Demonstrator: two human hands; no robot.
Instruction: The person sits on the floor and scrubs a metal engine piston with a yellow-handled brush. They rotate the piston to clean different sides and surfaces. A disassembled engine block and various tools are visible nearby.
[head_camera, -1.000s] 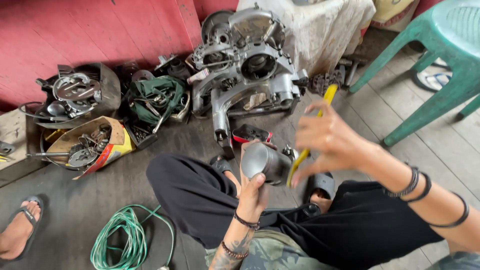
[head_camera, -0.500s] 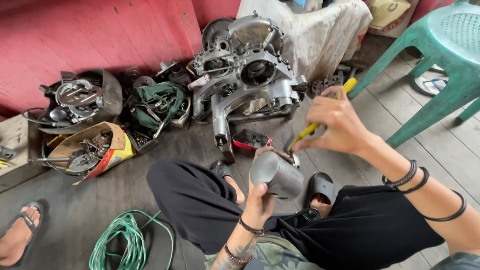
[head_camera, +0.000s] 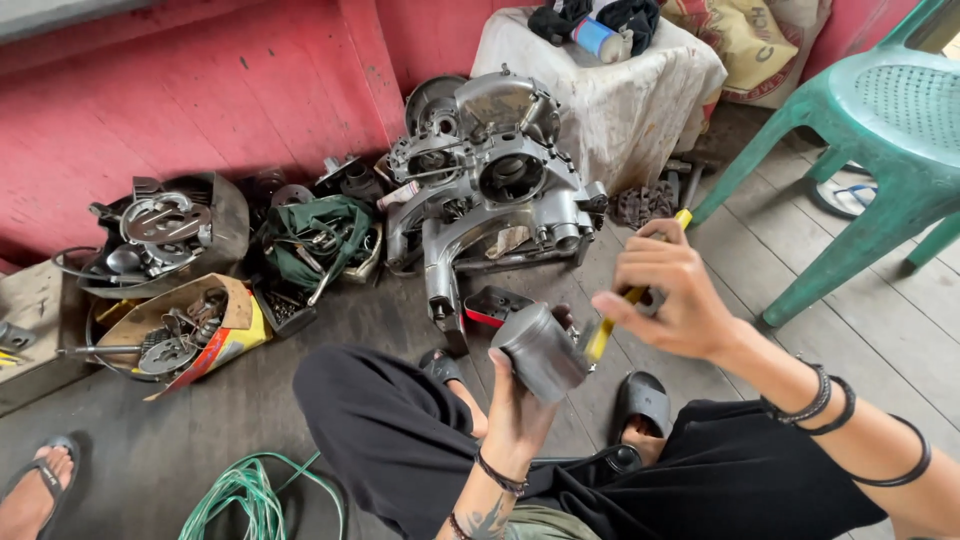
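Matt grey metal piston (head_camera: 540, 350), plastic-handled tool (head_camera: 620, 305)

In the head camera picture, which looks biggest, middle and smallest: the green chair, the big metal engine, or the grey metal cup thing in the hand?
1. Green plastic chair, though it is partly cut off by the picture edge.
2. Metal engine casing, close to the chair in size, so unsure.
3. Grey metal cylinder in the left hand, clearly smallest, even though nearest the camera.

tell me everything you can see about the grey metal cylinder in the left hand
The grey metal cylinder is a short, dull, piston-like part with a flat closed end facing up toward the camera and a smooth, scuffed side wall. It is tilted and held off the floor from below in the left hand, above the person's black-trousered legs. The right hand holds a yellow-handled tool right beside it; whether they touch is unclear.
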